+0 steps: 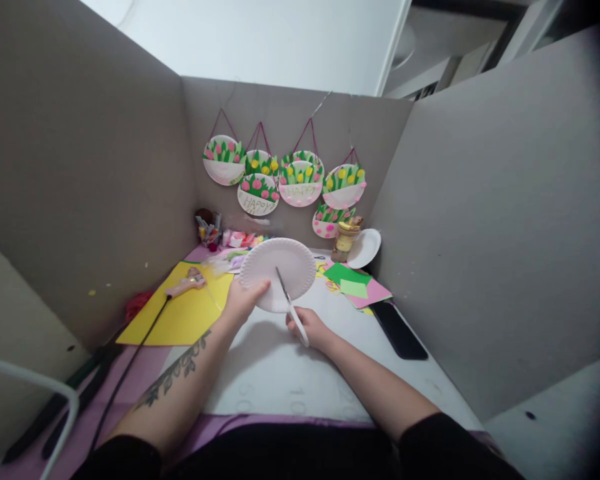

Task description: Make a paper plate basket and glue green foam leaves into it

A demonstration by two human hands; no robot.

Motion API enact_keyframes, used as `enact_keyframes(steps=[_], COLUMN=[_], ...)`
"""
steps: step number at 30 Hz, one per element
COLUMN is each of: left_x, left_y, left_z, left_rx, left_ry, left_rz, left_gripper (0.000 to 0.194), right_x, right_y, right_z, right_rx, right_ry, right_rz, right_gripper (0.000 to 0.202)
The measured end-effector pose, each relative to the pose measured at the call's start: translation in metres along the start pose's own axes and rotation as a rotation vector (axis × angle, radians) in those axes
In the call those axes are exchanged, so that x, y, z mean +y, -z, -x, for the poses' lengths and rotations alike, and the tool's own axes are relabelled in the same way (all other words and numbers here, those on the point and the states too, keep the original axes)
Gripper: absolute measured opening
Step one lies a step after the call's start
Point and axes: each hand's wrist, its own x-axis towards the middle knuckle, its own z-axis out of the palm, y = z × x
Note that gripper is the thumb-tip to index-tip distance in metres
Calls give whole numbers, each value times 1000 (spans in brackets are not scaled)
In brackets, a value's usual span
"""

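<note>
A white paper plate (285, 263) with a ridged rim is held up over the table by my left hand (244, 299), its thumb on the plate's face at the lower left. My right hand (307, 327) grips the handles of white-handled scissors (299, 327) below the plate's lower edge. The scissors point up and to the left, and a dark blade lies across the plate, its tip near the middle. Whether the blades are apart is too small to tell.
A glue gun (187, 283) with a black cord lies on yellow paper (155, 323) at left. Right are coloured papers (353, 288), a black phone (399, 330), a jar (344, 241) and another plate (365, 249). Decorated plates (301, 193) hang on the grey back panel (290, 107).
</note>
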Motion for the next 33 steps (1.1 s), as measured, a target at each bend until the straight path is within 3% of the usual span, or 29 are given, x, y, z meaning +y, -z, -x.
enact_keyframes(steps=[7,26,33], left_x=[1,5,12], left_y=[0,-3,-6], left_z=[1,6,10], left_rx=[4,-47,-50], left_ry=[2,26,36], left_rz=[-23,-48,-84], left_gripper=[48,46,44], right_x=[-1,2,1], right_y=[0,1,0], right_z=[1,-1,-2], right_rx=[-11,9,10], right_ry=[-22,-31,-10], right_rz=[5,30,17], right_gripper=[36,21,37])
